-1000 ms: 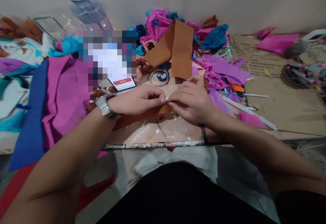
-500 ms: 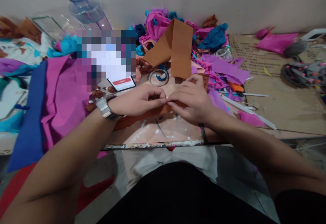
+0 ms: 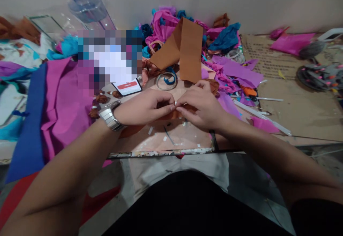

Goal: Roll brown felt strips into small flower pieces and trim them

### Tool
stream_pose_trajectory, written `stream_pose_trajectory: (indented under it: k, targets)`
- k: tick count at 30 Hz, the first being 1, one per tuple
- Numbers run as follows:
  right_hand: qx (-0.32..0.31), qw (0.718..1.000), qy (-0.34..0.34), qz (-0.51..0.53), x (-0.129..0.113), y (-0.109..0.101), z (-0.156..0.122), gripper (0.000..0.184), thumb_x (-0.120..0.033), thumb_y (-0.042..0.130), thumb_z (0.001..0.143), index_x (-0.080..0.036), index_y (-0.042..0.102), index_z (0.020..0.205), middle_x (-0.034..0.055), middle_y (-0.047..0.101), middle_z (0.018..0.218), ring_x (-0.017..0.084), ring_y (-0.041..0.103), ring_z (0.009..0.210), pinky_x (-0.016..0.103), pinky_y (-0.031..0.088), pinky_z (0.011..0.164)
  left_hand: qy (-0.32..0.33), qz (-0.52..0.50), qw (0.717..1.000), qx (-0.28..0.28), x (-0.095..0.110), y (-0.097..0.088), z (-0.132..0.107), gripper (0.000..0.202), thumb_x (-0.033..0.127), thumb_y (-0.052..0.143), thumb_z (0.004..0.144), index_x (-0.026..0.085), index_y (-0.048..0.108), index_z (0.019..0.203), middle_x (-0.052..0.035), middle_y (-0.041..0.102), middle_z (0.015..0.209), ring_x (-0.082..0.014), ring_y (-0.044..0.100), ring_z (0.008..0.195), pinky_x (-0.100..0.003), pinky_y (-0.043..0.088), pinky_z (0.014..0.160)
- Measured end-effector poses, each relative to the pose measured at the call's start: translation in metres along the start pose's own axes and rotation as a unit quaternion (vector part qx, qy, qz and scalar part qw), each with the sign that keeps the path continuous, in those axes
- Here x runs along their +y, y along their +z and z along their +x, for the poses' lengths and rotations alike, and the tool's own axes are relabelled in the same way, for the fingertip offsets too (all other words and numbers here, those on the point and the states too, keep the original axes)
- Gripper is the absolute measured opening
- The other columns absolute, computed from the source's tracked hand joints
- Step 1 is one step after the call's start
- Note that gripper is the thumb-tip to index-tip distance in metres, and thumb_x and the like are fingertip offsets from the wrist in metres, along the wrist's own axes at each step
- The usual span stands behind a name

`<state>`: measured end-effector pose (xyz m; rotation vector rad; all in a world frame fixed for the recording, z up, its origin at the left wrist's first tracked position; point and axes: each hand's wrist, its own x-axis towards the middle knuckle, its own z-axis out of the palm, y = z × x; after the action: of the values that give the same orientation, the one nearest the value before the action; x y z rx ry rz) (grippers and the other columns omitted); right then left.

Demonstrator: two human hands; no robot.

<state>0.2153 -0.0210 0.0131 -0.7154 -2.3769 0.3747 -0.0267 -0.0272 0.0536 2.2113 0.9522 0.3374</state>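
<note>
My left hand [image 3: 148,107], with a metal watch [image 3: 110,117] on its wrist, is closed with thumb and forefinger pinched together. My right hand [image 3: 202,105] meets it fingertip to fingertip in a similar pinch. Between and below them shows a brown strip of crepe-like paper [image 3: 173,114], mostly covered by the fingers. A tiny white bit is visible at the fingertips. Just beyond the hands lie a ring-shaped roll [image 3: 160,82] and a folded brown strip [image 3: 190,50] leaning on a heap of scraps.
A phone [image 3: 128,87], partly blurred out, rests behind my left hand near small brown bundles [image 3: 102,97]. Pink sheets [image 3: 64,111] and a blue sheet [image 3: 29,121] hang over the table's left edge. Back left stands a bottle [image 3: 91,12]. White sticks [image 3: 262,116] and cardboard [image 3: 284,111] lie right.
Both hands stay pinched together in nearly the same place. The brown strip under my left hand shows less length along its lower edge. The left wrist has shifted slightly.
</note>
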Motion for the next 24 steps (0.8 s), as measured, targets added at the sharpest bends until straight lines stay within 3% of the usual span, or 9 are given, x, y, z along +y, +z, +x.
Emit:
stream_pose_trajectory:
  k: [7,12,24]
  targets:
    - [-0.040,0.999,0.028,0.024,-0.0016,-0.0019,0.0023,0.013,-0.023,0.057,0.102,-0.022,0.068,0.096,0.0033,0.077,0.104,0.022,0.064,0.103,0.043,0.029,0.095,-0.002,0.032,0.999,0.020,0.0028,0.0042,-0.0009,0.027,0.037,0.054,0.104,0.017,0.068,0.091,0.0010,0.066,0.076,-0.0126,0.055,0.067,-0.026,0.039,0.067]
    - [-0.034,0.998,0.046,0.033,-0.0021,-0.0025,0.0026,0.010,-0.024,0.061,0.101,-0.022,0.070,0.098,0.0059,0.075,0.119,0.025,0.061,0.115,0.045,0.030,0.100,-0.001,0.056,0.998,0.026,0.0043,0.0053,0.0003,0.027,0.035,0.053,0.103,0.017,0.069,0.091,-0.0012,0.067,0.078,-0.0146,0.057,0.070,-0.029,0.039,0.069]
    - [-0.029,0.998,0.045,0.043,-0.0008,-0.0023,0.0013,0.008,-0.025,0.065,0.100,-0.023,0.072,0.096,0.0059,0.074,0.120,0.026,0.061,0.117,0.046,0.033,0.101,0.028,0.063,0.997,0.023,0.0049,0.0033,0.0006,0.022,0.031,0.055,0.100,0.017,0.071,0.092,-0.0021,0.071,0.081,-0.0148,0.060,0.071,-0.028,0.040,0.068]
